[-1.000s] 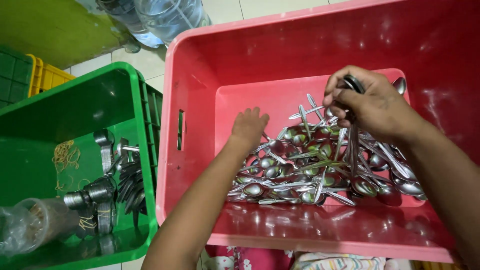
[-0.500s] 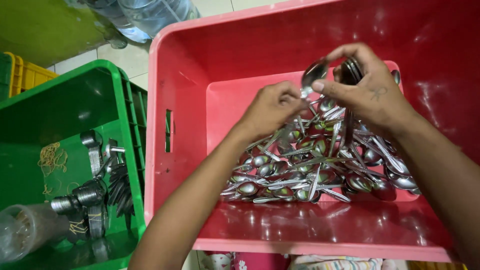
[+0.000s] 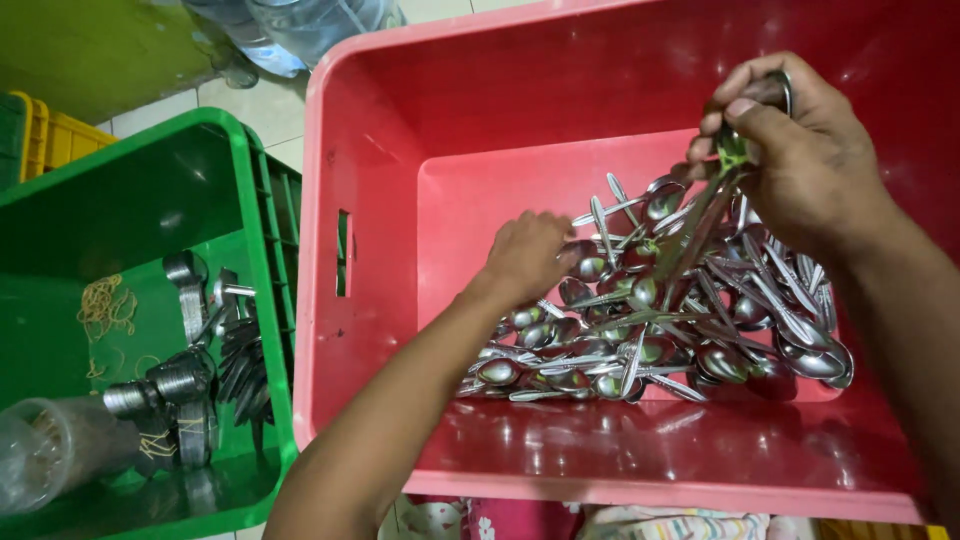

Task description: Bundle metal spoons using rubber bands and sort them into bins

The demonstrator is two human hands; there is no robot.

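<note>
The right hand (image 3: 800, 160) clamps a bundle of stiff, slippery steel spoons (image 3: 700, 230) by their handles while the left hand (image 3: 525, 255), fingers curled, digs into the loose spoon pile (image 3: 640, 340) in the red crate (image 3: 380, 300).

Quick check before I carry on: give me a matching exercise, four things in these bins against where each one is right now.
Things:
1. left hand
2. right hand
3. bundled cutlery
4. clear plastic cup

Places:
A. lying at the green crate's near left corner
B. raised over the pile, gripping a bunch of spoons
C. down on the loose spoons in the red tub
D. stacked along the green crate's right side

Pairs: 1-C, 2-B, 3-D, 4-A
</note>
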